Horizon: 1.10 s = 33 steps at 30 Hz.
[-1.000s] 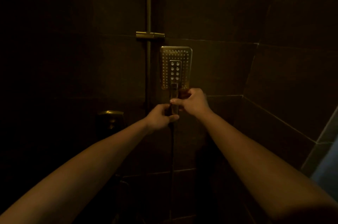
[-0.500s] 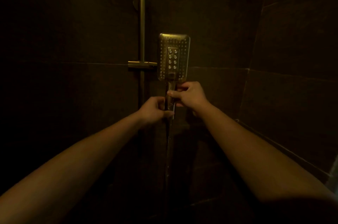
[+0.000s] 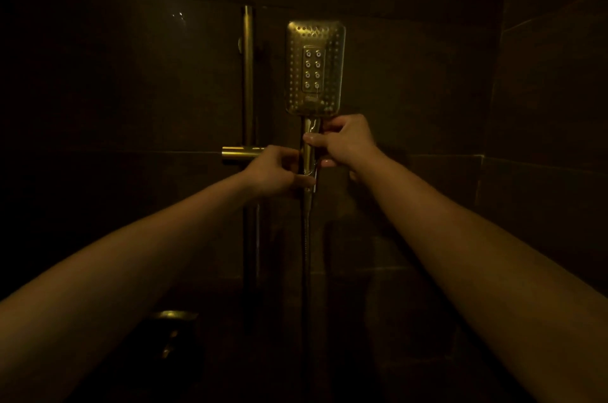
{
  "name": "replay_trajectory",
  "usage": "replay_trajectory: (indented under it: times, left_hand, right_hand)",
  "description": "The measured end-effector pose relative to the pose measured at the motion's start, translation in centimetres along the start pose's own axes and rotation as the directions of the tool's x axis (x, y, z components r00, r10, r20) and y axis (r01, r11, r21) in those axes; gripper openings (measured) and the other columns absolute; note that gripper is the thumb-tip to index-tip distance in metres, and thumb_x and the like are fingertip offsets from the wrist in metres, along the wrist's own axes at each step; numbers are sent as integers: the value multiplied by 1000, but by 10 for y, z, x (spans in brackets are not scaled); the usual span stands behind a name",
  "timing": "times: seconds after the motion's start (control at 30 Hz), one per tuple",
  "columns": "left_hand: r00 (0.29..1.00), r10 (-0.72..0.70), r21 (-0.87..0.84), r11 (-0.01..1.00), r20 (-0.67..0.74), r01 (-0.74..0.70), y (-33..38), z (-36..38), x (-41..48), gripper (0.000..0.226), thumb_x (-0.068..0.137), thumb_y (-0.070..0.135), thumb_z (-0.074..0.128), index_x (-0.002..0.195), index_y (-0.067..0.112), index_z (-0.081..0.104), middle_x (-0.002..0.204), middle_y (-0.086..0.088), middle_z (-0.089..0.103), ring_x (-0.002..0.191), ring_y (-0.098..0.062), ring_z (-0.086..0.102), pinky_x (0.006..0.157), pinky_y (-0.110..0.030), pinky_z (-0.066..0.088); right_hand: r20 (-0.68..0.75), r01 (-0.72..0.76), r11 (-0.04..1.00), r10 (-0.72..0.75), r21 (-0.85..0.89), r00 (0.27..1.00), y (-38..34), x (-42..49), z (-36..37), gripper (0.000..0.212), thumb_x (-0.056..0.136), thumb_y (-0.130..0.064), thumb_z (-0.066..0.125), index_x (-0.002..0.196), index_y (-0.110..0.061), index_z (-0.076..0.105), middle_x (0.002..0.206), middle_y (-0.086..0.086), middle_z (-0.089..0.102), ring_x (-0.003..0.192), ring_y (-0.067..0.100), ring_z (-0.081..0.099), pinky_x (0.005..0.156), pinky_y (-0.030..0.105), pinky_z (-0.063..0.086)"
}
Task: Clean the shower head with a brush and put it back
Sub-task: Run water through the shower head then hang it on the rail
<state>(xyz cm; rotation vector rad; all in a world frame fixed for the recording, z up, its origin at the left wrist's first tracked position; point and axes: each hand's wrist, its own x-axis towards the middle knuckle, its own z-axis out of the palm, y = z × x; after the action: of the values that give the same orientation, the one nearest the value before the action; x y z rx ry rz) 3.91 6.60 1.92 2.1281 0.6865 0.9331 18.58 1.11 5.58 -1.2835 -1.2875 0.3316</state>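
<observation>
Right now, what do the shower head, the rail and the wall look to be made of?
Shower head: metal or metal-plated plastic with a gold-toned finish and a soft sheen. Its pale nozzle tips are probably rubber. Rail: metal tube in the same gold tone, with a bright streak along it. Wall: dark glossy tile, with grout lines and small reflections showing. The light is dim, so colours are uncertain.

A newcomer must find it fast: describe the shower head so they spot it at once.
On the dark tiled wall, find the upright brass rail; just right of it stands the shower head, the right hand gripping its handle. Only it is a flat rounded rectangle dotted with holes, eight larger nozzles at centre.
</observation>
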Motion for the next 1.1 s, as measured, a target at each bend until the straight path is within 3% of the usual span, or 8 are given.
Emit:
replay_trajectory:
  times: [0.07,0.23,0.33,0.43,0.53,0.9,1.1]
  left_hand:
    - [998,4,38,999,-59,-1,8,0,9,31,80,6,78,109,10,69,105,-12,73,99,-25,71,86,-48,59]
    - [988,4,129,991,-155,16,31,-4,29,27,82,4,75,107,12,69,90,2,71,82,-10,69,63,-21,56]
    - [972,20,209,977,-234,31,41,-11,36,25,81,8,77,104,15,70,97,-2,73,92,-14,69,81,-31,57]
    - [960,27,216,976,-280,36,50,-18,42,29,81,3,75,109,6,70,105,-13,73,100,-24,71,89,-43,57]
    - [952,23,250,967,-304,56,56,-26,45,28,82,4,75,108,9,71,102,-10,74,95,-22,72,85,-41,60]
    - [942,29,376,921,-335,105,45,-38,58,28,79,6,77,106,13,71,99,-6,74,90,-17,72,77,-35,61]
    - [933,101,451,890,-347,71,44,-40,67,31,81,10,76,111,14,70,102,-2,73,96,-15,69,85,-40,58]
  right_hand:
    - [34,18,999,-19,32,999,-4,11,-7,17,84,-12,76,94,-17,64,86,-3,69,72,6,69,48,19,54]
    - [86,56,996,-62,71,994,-16,42,-13,35,82,-14,78,114,-9,64,97,3,71,84,15,72,53,26,57]
    - [120,91,992,-101,91,988,-25,58,-15,35,83,-13,77,115,-7,64,99,6,71,90,20,72,68,36,62]
    - [152,116,984,-136,134,979,-34,71,-17,34,84,-11,76,115,-7,63,99,6,71,91,21,72,75,41,62]
    - [153,118,980,-142,158,978,-38,78,-13,43,84,-13,76,122,-6,59,105,8,71,93,21,71,74,39,61]
    - [129,72,967,-105,244,986,-28,89,3,43,83,-13,77,121,-6,60,109,10,70,98,23,70,79,45,61]
    - [80,77,966,-100,245,992,-33,95,9,43,82,-15,78,121,-6,61,108,11,70,97,25,69,79,47,61]
